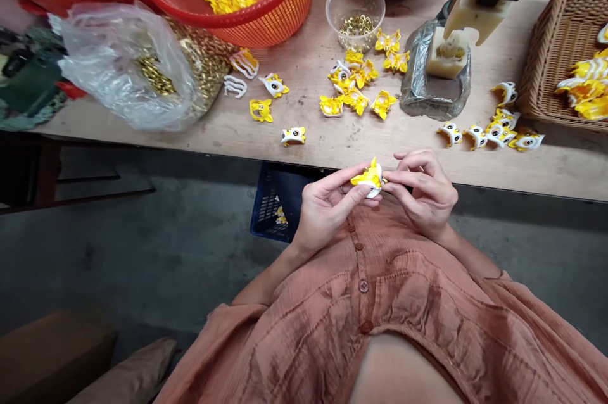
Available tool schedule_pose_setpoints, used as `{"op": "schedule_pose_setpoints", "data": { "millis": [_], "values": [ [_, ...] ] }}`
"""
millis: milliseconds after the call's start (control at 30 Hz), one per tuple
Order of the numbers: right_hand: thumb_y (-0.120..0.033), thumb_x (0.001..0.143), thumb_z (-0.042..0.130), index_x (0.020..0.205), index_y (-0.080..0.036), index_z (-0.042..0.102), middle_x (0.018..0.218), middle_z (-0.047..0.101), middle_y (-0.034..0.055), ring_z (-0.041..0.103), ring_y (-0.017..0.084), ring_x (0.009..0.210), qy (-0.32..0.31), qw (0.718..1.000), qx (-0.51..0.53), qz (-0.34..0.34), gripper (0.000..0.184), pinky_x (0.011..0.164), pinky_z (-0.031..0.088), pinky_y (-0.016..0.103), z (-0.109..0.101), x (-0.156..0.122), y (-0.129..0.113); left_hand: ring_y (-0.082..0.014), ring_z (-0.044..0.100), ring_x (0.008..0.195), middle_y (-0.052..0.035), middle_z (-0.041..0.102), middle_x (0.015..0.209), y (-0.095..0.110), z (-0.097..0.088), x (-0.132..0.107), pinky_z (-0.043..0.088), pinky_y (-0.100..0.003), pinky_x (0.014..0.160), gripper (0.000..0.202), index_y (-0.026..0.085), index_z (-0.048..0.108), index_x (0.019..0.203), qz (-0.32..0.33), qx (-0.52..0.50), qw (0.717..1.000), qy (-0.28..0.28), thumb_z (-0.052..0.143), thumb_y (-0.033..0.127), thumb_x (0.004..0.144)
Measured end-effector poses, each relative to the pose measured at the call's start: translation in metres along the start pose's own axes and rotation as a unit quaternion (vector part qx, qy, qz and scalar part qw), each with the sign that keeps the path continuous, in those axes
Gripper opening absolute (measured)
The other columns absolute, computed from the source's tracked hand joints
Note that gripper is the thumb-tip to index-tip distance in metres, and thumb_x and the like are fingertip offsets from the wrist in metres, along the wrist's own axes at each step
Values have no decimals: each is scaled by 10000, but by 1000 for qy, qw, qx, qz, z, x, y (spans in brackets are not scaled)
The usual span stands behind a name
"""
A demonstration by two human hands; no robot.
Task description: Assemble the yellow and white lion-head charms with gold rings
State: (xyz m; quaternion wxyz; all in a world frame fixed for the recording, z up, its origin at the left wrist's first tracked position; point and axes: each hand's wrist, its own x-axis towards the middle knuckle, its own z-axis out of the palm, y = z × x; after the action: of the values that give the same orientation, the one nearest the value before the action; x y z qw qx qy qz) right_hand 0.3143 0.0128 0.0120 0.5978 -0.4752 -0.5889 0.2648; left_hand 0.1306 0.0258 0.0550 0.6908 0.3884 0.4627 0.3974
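My left hand (327,204) pinches a small yellow-and-white plastic toy piece (369,177) with pointed, ear-like tips, just in front of the table edge. At its right side, my right hand (422,192) has thumb and index finger closed on a tiny gold-coloured metal part (384,180), whose exact shape is too small to make out. Similar yellow pieces (354,84) lie in a loose group on the table beyond my hands. Behind them, a clear round tub (355,2) holds small gold metal loops.
A red basket (266,24) of yellow parts stands at the back, beside a plastic bag (128,68) of brass-coloured pieces. To the right are a press-like fixture (439,68), finished-looking faces (498,132) and a wicker basket (546,56). Under the table sits a blue crate (266,208).
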Motion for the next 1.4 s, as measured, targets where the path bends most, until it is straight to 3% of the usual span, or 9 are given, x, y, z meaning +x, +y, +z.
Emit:
{"op": "schedule_pose_setpoints", "data": {
  "millis": [133, 367, 667, 933, 1167, 1400],
  "values": [
    [-250, 889, 795, 1105, -396, 810, 874, 662, 28, 605, 232, 898, -25, 991, -97, -86, 261, 939, 622, 536, -4, 4, -4, -217, 829, 805, -107, 841, 1090, 0, 0, 0, 731, -360, 797, 442, 184, 801, 1245, 7, 6, 1000, 1, 894, 294, 827],
    [-168, 889, 776, 1248, -425, 748, 918, 684, 26, 562, 233, 926, -45, 978, -144, -146, 442, 1010, 571, 542, -8, 3, -7, -180, 813, 767, -121, 831, 1142, -1, -2, 0, 712, -296, 745, 437, 188, 798, 1256, 24, 26, 999, -7, 881, 297, 841],
    [-181, 905, 747, 1295, -424, 718, 972, 699, 36, 558, 242, 960, -97, 970, -159, -157, 461, 1059, 531, 574, -12, -2, -2, -168, 797, 717, -114, 837, 1096, -1, -4, 0, 707, -292, 702, 413, 184, 814, 1217, 11, 23, 1000, -11, 891, 308, 830],
    [-122, 917, 737, 1246, -322, 729, 933, 651, 35, 560, 210, 959, -79, 975, -149, -147, 385, 916, 602, 463, -11, 5, -7, -151, 795, 701, -104, 834, 1139, -1, -4, 0, 695, -265, 685, 395, 200, 823, 1195, -1, 4, 1000, -12, 899, 277, 815],
    [-137, 945, 688, 1271, -296, 717, 961, 695, 54, 554, 223, 953, -93, 952, -200, -211, 363, 1033, 570, 548, -13, 2, -6, -160, 796, 710, -103, 831, 1153, -1, -4, 0, 702, -281, 680, 377, 200, 830, 1173, 0, 11, 1000, -12, 903, 261, 809],
    [-157, 932, 722, 1252, -362, 729, 915, 661, 28, 588, 219, 921, -79, 980, -106, -151, 380, 900, 613, 470, -12, 8, -6, -162, 797, 711, -107, 832, 1145, -1, -4, -1, 705, -284, 678, 381, 199, 824, 1191, 0, 11, 1000, -24, 893, 272, 824]
  ]
}}
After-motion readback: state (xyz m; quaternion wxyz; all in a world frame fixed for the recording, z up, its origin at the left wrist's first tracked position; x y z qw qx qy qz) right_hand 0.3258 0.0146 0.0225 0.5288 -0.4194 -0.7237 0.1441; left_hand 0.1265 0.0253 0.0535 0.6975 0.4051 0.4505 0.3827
